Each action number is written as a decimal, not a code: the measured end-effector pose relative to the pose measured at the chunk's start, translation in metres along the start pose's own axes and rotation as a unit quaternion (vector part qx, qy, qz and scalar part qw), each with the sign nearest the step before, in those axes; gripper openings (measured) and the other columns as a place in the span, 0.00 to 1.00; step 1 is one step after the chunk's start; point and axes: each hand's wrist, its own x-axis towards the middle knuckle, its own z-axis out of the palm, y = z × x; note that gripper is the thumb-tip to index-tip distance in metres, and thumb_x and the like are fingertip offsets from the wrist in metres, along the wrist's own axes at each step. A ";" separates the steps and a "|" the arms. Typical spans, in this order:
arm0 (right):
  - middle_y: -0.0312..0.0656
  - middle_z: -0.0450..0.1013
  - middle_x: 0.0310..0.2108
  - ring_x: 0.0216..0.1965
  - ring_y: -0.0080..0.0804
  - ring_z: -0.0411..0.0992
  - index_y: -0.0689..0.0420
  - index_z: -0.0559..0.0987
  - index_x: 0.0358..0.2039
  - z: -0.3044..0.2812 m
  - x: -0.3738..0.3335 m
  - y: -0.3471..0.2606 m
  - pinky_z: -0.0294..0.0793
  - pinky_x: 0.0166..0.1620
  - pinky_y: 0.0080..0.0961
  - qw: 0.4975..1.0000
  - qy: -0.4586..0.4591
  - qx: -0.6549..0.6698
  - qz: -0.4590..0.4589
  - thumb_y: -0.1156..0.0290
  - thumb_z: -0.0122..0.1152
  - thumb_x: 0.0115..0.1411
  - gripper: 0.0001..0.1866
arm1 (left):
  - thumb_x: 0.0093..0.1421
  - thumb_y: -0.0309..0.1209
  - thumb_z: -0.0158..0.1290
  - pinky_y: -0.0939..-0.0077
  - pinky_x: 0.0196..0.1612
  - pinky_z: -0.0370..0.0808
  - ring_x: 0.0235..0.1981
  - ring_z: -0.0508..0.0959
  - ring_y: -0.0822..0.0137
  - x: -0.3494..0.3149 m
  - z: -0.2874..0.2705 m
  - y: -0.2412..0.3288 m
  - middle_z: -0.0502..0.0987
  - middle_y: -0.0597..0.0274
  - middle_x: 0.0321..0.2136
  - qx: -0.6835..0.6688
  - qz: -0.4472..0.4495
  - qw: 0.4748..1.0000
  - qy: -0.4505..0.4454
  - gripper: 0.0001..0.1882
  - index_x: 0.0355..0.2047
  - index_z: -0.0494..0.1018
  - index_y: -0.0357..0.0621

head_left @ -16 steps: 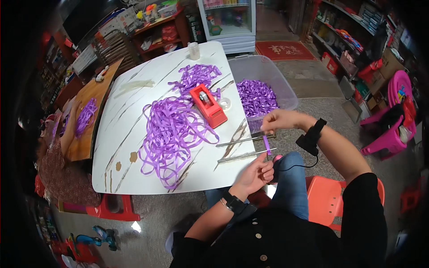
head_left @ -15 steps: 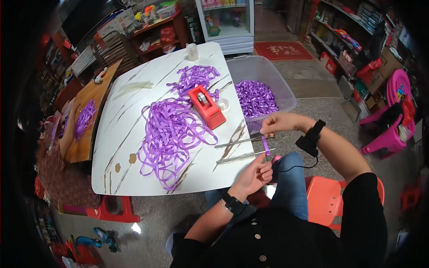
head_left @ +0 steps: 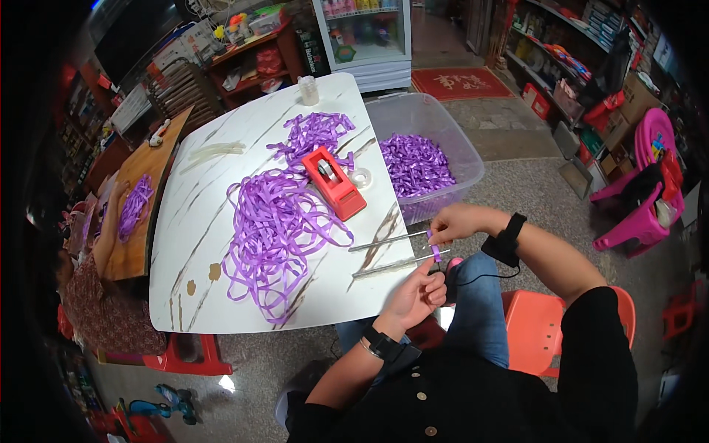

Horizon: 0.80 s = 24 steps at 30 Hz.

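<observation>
Purple ribbon strip (head_left: 435, 255) spans the two metal rods (head_left: 389, 241) at their free ends, just off the table's right edge. Our right hand (head_left: 459, 223) has thumb and fingertips pressed together, seemingly pinching the strip by the farther rod; our left hand (head_left: 415, 297) extends its index finger to the strip by the nearer rod, though we cannot tell whether its thumb grips too. The overhang probably gives our fingers room above and below, and the rods' gap likely keeps the strip stretched. Farther in, loose ribbon heap (head_left: 269, 229) and red tape dispenser (head_left: 336, 184) crowd our side of the white table (head_left: 185, 295), perhaps for easy reach. Beyond, the clear bin (head_left: 474, 159) of ribbon pieces abuts or nearly abuts the edge, limiting forward swing; open floor lies rightward.
</observation>
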 end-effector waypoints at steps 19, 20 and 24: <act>0.39 0.73 0.19 0.24 0.37 0.73 0.52 0.79 0.20 0.007 -0.011 -0.019 0.70 0.28 0.30 0.962 0.116 -0.209 0.129 0.47 0.56 0.45 0.20 | 0.53 0.24 0.37 0.81 0.26 0.57 0.20 0.58 0.73 -0.001 0.003 0.000 0.55 0.68 0.17 0.004 -0.002 1.000 0.006 0.18 0.46 0.59 0.54; 0.39 0.73 0.19 0.24 0.37 0.73 0.52 0.79 0.20 0.008 -0.011 -0.023 0.70 0.28 0.30 0.963 0.116 -0.208 0.128 0.47 0.56 0.45 0.20 | 0.53 0.24 0.37 0.81 0.26 0.57 0.20 0.58 0.73 0.000 0.002 0.000 0.55 0.68 0.17 0.004 -0.001 1.000 0.009 0.19 0.46 0.59 0.54; 0.44 0.73 0.19 0.25 0.42 0.72 0.53 0.79 0.20 0.012 -0.020 -0.032 0.70 0.28 0.33 0.941 0.142 -0.272 0.146 0.45 0.55 0.45 0.22 | 0.52 0.24 0.37 0.81 0.26 0.57 0.19 0.58 0.73 0.000 0.002 -0.001 0.55 0.68 0.16 -0.001 0.000 1.000 0.003 0.20 0.47 0.59 0.54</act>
